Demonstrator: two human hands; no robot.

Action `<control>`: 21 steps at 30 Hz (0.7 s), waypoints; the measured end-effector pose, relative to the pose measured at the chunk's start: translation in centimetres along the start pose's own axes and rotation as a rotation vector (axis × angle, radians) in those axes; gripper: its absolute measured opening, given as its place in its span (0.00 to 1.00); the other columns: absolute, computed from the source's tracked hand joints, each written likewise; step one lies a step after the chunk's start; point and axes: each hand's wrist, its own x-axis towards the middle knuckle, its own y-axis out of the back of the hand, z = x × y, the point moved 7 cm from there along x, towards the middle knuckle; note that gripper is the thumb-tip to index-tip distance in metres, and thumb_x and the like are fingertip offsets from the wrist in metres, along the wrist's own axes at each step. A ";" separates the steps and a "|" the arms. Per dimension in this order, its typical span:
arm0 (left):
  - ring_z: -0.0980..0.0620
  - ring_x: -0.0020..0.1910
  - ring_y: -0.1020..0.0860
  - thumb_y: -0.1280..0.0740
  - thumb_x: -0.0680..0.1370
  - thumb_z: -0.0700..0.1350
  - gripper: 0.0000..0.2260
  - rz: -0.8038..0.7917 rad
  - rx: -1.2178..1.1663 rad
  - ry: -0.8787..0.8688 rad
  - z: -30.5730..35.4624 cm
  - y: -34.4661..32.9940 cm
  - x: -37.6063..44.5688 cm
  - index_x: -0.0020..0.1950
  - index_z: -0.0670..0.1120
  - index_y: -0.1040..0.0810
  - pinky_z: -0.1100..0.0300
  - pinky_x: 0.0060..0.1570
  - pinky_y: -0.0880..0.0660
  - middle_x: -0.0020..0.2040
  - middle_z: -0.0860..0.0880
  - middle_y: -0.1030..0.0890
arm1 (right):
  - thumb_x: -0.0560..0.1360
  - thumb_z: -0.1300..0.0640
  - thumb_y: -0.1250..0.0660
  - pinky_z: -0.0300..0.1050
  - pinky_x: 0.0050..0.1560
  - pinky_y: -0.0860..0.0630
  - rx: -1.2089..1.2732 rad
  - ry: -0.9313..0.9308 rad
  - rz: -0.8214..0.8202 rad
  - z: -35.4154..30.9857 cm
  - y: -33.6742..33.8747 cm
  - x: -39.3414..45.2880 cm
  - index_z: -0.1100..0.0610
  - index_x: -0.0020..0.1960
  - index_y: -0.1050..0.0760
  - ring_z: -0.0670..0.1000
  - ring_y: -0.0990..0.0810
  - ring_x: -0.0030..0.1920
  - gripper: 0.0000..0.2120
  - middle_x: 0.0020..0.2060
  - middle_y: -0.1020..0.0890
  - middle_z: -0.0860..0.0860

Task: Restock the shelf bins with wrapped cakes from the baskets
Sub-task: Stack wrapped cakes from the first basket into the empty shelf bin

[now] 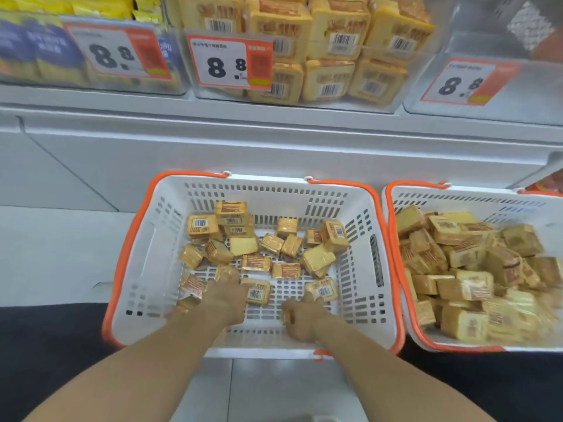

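Both hands are working low in the near-empty left basket (128,257), gathering several wrapped cakes per trip. The left hand (227,295) is closing on a cake (225,274); the right hand (301,318) is clenching another (289,316). The middle shelf bin (304,100), above, is awaiting them.

Three bin price tags — left (117,53), middle (230,63), right (463,82) — each reading 8.8

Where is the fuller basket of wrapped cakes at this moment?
In the head view, the fuller basket stands at the right, touching the nearly empty basket where both hands work, below the empty shelf bin.
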 end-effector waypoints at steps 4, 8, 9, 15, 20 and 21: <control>0.37 0.75 0.40 0.35 0.80 0.41 0.25 -0.058 0.000 0.038 -0.8 -1.3 0.5 0.76 0.48 0.36 0.40 0.70 0.34 0.77 0.45 0.40 | 0.81 0.55 0.41 0.60 0.73 0.35 -0.043 -0.008 -0.077 -0.6 -0.1 0.2 0.42 0.79 0.43 0.66 0.44 0.77 0.28 0.78 0.44 0.60; 0.36 0.72 0.36 0.37 0.81 0.42 0.22 -0.085 -0.115 0.003 -1.1 -2.1 0.8 0.75 0.48 0.36 0.40 0.69 0.32 0.76 0.46 0.41 | 0.80 0.48 0.35 0.50 0.61 0.26 0.047 0.017 -0.141 -0.2 -0.6 1.1 0.46 0.68 0.34 0.59 0.24 0.55 0.18 0.71 0.39 0.57; 0.37 0.72 0.36 0.36 0.81 0.43 0.21 -0.077 -0.119 0.007 -1.1 -2.2 0.7 0.74 0.48 0.35 0.41 0.68 0.31 0.76 0.46 0.41 | 0.80 0.46 0.34 0.50 0.59 0.26 0.052 0.020 -0.139 -0.1 -0.6 1.4 0.46 0.65 0.34 0.58 0.24 0.55 0.16 0.69 0.37 0.57; 0.42 0.74 0.35 0.34 0.80 0.38 0.29 0.042 -0.091 0.077 -1.2 -1.0 0.4 0.78 0.45 0.42 0.43 0.71 0.36 0.75 0.45 0.33 | 0.77 0.45 0.32 0.49 0.48 0.25 0.126 -0.036 -0.022 0.4 -0.5 1.8 0.57 0.59 0.33 0.54 0.25 0.46 0.20 0.50 0.27 0.53; 0.45 0.68 0.28 0.32 0.77 0.37 0.23 0.102 -0.065 0.117 -0.9 0.7 0.2 0.71 0.43 0.33 0.53 0.64 0.29 0.66 0.45 0.25 | 0.70 0.41 0.30 0.51 0.61 0.24 0.228 -0.071 -0.036 0.8 -0.2 1.4 0.58 0.66 0.32 0.56 0.24 0.59 0.32 0.61 0.26 0.54; 0.45 0.68 0.29 0.32 0.77 0.37 0.23 0.086 -0.045 0.120 -0.8 0.6 0.1 0.71 0.43 0.32 0.53 0.66 0.29 0.66 0.44 0.26 | 0.70 0.42 0.29 0.51 0.60 0.24 0.247 -0.058 -0.048 0.7 0.0 1.2 0.57 0.65 0.30 0.55 0.23 0.58 0.30 0.60 0.25 0.54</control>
